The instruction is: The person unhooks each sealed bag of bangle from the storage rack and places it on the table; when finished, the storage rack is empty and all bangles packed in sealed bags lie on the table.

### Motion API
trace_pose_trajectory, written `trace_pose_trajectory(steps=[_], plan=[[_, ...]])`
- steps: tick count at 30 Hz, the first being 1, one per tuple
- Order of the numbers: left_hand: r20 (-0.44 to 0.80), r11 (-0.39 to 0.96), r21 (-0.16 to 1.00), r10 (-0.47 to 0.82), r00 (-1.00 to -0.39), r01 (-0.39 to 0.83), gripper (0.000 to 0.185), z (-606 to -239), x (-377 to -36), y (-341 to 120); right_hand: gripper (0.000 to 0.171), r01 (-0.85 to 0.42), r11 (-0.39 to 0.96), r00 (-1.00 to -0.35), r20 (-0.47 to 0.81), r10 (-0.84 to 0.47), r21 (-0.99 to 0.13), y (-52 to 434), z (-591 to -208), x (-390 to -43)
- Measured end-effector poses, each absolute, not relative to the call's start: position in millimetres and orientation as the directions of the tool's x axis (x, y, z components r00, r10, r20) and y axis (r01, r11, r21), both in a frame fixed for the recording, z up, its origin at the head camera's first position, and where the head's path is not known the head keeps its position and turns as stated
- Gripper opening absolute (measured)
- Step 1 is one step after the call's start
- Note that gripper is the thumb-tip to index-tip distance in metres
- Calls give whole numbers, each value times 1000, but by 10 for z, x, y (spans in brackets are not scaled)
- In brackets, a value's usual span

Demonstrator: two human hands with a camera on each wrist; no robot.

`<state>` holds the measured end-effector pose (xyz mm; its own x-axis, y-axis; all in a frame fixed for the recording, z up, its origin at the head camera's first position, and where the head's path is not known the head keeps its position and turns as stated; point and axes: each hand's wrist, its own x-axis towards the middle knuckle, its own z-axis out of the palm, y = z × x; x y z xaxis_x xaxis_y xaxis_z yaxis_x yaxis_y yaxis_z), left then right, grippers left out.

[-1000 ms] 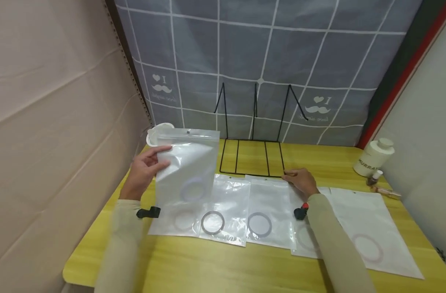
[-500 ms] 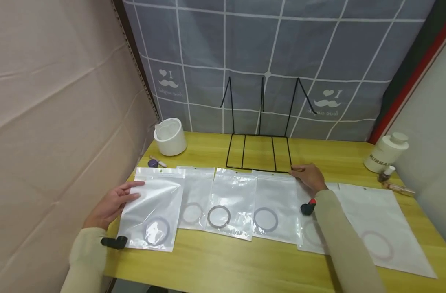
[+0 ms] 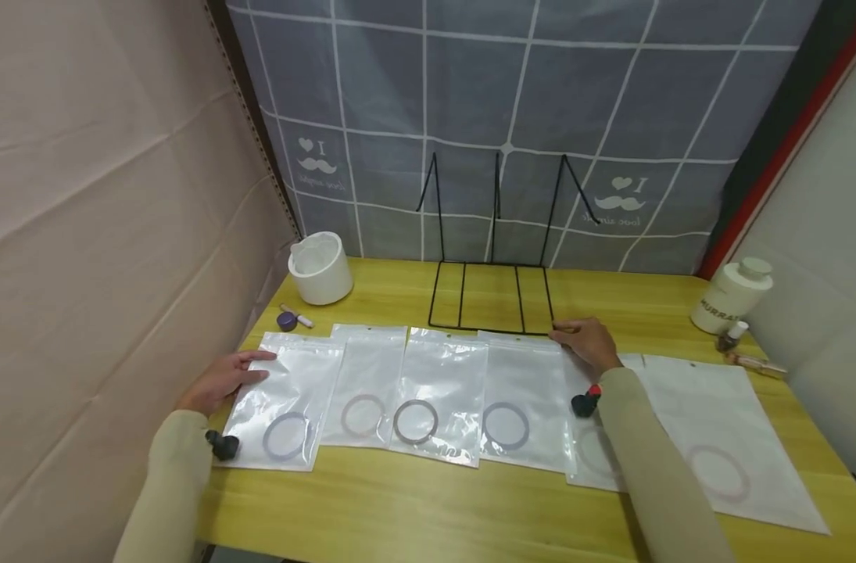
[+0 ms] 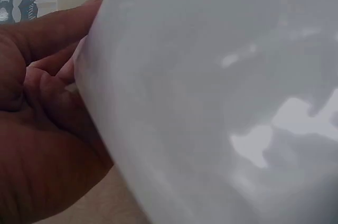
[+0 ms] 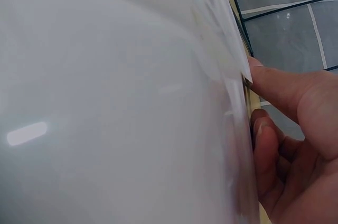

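Note:
My left hand (image 3: 225, 381) pinches the left edge of the leftmost zip-lock bag (image 3: 292, 391), a whitish glossy bag with a pale purple ring (image 3: 266, 438) showing low in it. The bag lies at the left end of a row of similar bags on the table. In the left wrist view its film covers most of the picture. My right hand (image 3: 588, 344) is at the top edge of another zip-lock bag (image 3: 588, 467), thumb and curled fingers on either side of that edge in the right wrist view. My right forearm hides part of this bag.
A black wire rack (image 3: 491, 327) stands behind the row, its corner close to my right hand. A white pot (image 3: 324, 274), a purple cap (image 3: 286, 321), a white jar (image 3: 733, 297) and a small bottle (image 3: 732, 338) stand along the sides. A fabric wall hangs on the left.
My left hand has brought the bag down and left from above the neighbouring bag to the table at the row's left end. The right hand stays by the rack's corner.

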<state>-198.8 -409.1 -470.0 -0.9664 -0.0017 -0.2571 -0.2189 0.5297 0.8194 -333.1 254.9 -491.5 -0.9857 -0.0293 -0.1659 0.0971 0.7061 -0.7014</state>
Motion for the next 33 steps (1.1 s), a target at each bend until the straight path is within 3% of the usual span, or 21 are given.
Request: trace_pose_trajectory(steps=[17,24,33], plan=[[-324,776,551,-142,-935,-309,59,-4730,-2136,-4074,56,110,707,-984,-175,-20,-699,2528,-4899,-3339],[-292,810,518,-134,-947,-275,59,-4735,-2120,-4068,55,105,707,-985,-171,-22,-700,2523,-4897,-3325],[-374,820,457,-174,-911,-345,62,-4637,-2075,-3961,58,125,688,-980,-196,-25,-714,2544,-4884,-3314]])
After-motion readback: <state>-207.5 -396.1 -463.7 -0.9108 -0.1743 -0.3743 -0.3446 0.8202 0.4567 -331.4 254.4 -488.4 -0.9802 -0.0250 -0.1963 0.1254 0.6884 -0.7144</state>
